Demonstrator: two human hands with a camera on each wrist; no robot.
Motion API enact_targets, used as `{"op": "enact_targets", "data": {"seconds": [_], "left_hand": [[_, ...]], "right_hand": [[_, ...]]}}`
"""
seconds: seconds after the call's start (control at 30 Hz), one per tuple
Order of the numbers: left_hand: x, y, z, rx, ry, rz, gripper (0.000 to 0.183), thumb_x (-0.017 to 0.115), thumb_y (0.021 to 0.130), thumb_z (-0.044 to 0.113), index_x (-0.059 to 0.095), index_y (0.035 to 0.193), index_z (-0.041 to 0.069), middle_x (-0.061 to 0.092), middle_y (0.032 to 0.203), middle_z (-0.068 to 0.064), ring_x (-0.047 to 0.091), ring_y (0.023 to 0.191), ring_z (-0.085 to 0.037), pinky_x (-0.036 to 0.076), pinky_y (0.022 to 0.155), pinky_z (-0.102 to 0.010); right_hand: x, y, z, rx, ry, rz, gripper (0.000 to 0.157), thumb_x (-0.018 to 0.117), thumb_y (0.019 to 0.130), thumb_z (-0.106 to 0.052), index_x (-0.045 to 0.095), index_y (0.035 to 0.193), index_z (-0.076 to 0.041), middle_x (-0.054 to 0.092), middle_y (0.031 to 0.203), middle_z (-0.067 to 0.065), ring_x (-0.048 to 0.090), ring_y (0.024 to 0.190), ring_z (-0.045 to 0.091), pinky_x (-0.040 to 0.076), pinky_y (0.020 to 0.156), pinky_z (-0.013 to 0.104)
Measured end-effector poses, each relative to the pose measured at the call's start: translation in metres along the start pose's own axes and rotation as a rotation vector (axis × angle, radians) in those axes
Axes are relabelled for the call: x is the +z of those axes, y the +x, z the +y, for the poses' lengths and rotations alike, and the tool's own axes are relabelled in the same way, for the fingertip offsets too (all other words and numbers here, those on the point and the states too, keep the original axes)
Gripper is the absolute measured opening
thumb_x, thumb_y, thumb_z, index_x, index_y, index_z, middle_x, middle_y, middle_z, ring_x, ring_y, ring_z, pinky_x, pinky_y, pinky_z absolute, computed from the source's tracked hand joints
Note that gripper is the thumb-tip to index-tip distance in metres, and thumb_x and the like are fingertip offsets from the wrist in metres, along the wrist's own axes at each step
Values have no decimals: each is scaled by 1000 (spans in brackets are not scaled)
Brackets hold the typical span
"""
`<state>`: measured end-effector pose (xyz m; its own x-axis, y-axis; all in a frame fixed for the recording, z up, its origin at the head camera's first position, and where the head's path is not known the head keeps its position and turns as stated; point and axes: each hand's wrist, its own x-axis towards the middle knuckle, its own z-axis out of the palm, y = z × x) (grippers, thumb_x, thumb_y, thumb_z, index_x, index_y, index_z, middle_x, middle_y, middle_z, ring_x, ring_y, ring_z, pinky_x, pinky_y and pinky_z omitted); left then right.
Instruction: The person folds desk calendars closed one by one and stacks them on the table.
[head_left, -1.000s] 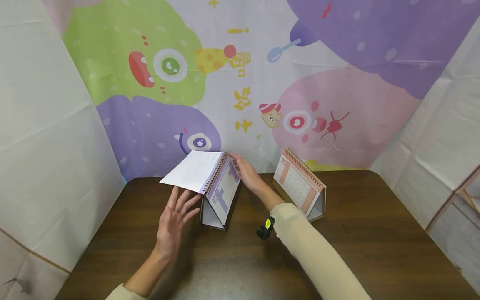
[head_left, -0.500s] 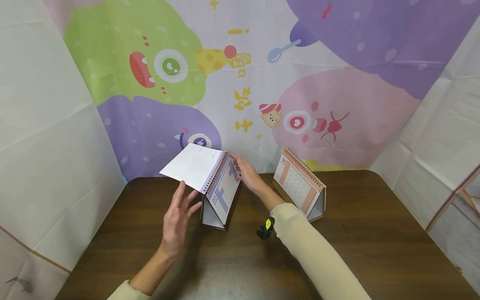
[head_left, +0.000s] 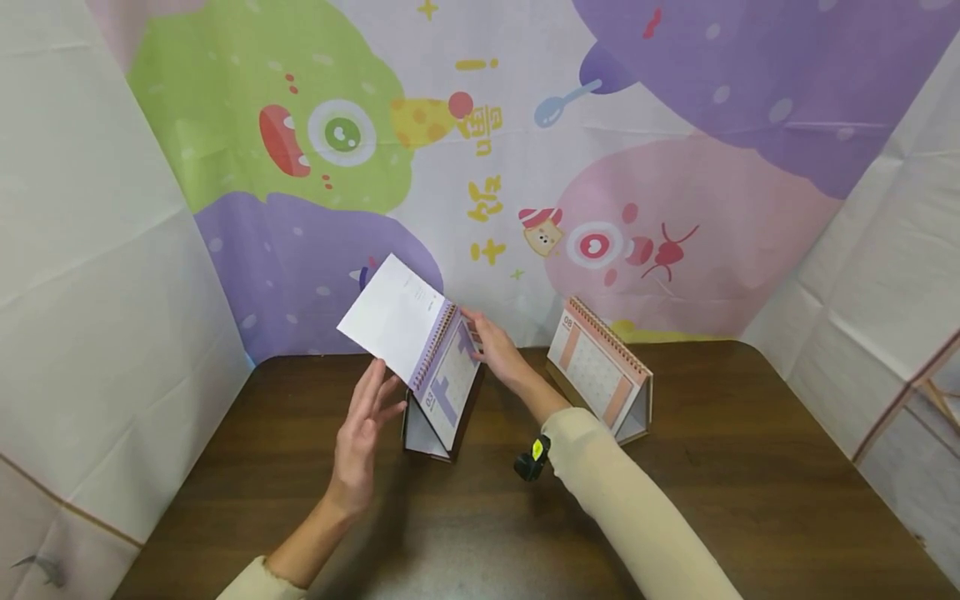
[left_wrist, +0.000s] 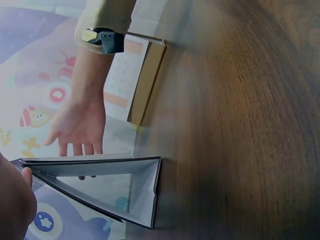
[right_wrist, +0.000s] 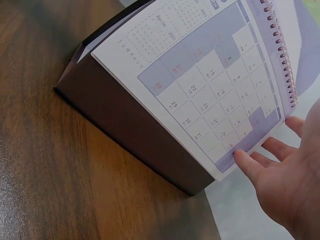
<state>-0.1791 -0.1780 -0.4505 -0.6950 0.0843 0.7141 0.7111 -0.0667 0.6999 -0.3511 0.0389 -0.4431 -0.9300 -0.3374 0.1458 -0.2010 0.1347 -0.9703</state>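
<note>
A purple spiral-bound desk calendar (head_left: 450, 379) stands like a tent on the table, its front page marked 03. My right hand (head_left: 498, 346) holds its far end; the thumb lies on the page corner in the right wrist view, and the fingers (right_wrist: 275, 147) reach behind the edge. A white page (head_left: 393, 317) slants up and leftward from the coil (right_wrist: 282, 55). Beneath its lower edge, my left hand (head_left: 360, 450) touches it with extended fingers. In the left wrist view, part of the left hand (left_wrist: 15, 200) shows beside the calendar's hollow triangular end (left_wrist: 145, 192).
A second desk calendar (head_left: 600, 367), pink and marked 08, stands to the right on the brown wooden table (head_left: 480, 525). Behind the table hangs a cartoon-printed cloth (head_left: 495, 183). A small dark device (head_left: 531, 460) is worn at the right sleeve.
The white page has swung up and toward the coil. My left hand has moved slightly up and right with it. My right hand stays at the calendar's far end.
</note>
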Motion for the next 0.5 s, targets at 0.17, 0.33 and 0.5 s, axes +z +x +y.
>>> {"op": "enact_targets", "data": {"seconds": [0.17, 0.33, 0.5], "left_hand": [[1, 2, 0, 54, 85, -34, 67, 37, 120, 30, 31, 173, -10, 38, 184, -10, 51, 161, -12, 51, 120, -24], [2, 3, 1, 113, 168, -71, 65, 37, 119, 28, 34, 171, -10, 36, 184, -17, 45, 167, -16, 49, 122, -26], [3, 3, 3, 154, 219, -106, 65, 38, 117, 26, 35, 169, -14, 35, 185, -19, 40, 170, -17, 48, 123, -27]], "right_hand": [[-2, -1, -2, 12, 21, -15, 66, 14, 125, -42, 36, 177, -9, 42, 176, 32, 41, 166, 53, 43, 132, 67], [-7, 2, -7, 31, 77, 5, 66, 13, 125, -41, 35, 176, -5, 38, 177, 33, 37, 168, 54, 39, 135, 67], [-10, 4, -10, 27, 101, 16, 66, 12, 125, -40, 37, 175, -4, 41, 176, 34, 39, 166, 54, 41, 134, 67]]}}
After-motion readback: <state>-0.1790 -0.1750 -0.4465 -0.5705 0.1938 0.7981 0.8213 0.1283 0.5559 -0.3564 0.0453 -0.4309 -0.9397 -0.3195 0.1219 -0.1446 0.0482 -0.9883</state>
